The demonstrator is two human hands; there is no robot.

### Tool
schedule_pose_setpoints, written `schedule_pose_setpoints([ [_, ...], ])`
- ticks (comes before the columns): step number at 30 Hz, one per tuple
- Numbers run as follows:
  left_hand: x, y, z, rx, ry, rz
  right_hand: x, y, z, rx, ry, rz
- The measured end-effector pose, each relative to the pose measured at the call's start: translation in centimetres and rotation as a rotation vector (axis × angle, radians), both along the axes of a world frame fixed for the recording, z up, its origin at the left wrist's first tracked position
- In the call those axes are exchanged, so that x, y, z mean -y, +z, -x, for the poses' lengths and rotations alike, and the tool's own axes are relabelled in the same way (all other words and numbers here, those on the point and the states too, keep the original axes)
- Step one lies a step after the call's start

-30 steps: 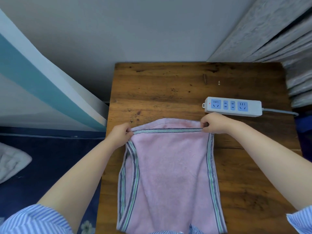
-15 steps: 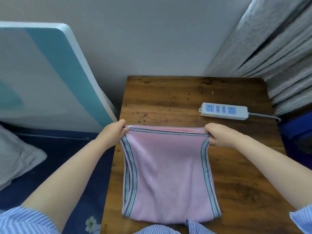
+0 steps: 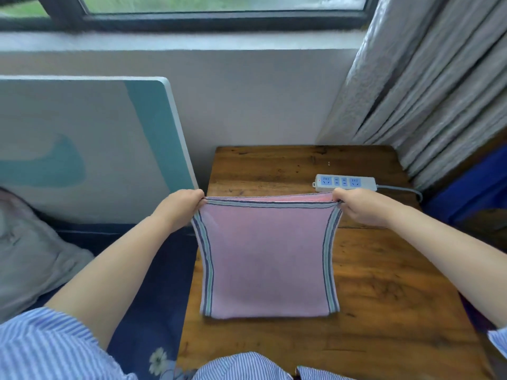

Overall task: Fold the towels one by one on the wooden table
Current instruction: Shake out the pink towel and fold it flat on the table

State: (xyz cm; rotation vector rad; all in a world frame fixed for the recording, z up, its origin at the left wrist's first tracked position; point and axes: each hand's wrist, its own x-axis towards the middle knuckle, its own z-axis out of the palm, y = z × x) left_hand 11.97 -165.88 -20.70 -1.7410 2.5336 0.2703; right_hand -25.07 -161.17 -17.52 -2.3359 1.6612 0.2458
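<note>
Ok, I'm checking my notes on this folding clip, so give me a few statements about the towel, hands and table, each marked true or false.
1. The left hand and right hand each pinch a top corner of the pink towel. True.
2. The towel lies crumpled in a heap. False: it is stretched taut between the hands.
3. A white power strip lies on the wooden table beyond the towel. True.
4. The power strip rests on top of the towel. False: it lies on bare wood behind the towel's top edge.

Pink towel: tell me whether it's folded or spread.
Folded once. The pink towel shows two layers at its far edge, pinched at both corners by the left hand and right hand.
</note>
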Motion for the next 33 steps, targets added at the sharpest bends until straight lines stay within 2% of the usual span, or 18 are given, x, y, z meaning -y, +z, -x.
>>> schedule_pose_setpoints([
  [4,-1.0,1.7,0.2,-0.043,0.006,0.098,-2.4,1.1,-1.1,0.053,0.062,0.100],
  [9,-1.9,3.2,0.7,0.015,-0.031,0.148,-5.3,0.3,-2.1,0.147,0.055,0.226],
  [13,-2.9,4.3,0.4,0.006,-0.053,0.188,-7.8,-1.4,-2.1,0.207,-0.046,0.148],
  [16,-3.9,4.2,0.9,0.017,-0.170,0.212,-9.6,-3.6,-2.5,0.181,-0.064,0.039],
  [19,-5.7,2.4,1.2,0.128,-0.282,0.140,-11.2,-6.5,-4.1,0.095,-0.050,-0.103],
  [22,-7.7,0.0,0.3,0.217,-0.306,0.028,-12.0,-9.1,-5.8,0.032,0.003,-0.176],
  [27,-10.7,-3.6,-1.5,0.303,-0.252,-0.109,-12.5,-12.5,-8.2,-0.129,0.190,-0.201],
  [33,-14.0,-6.5,-2.8,0.420,-0.149,-0.263,-12.4,-15.6,-9.8,-0.162,0.224,-0.221],
])
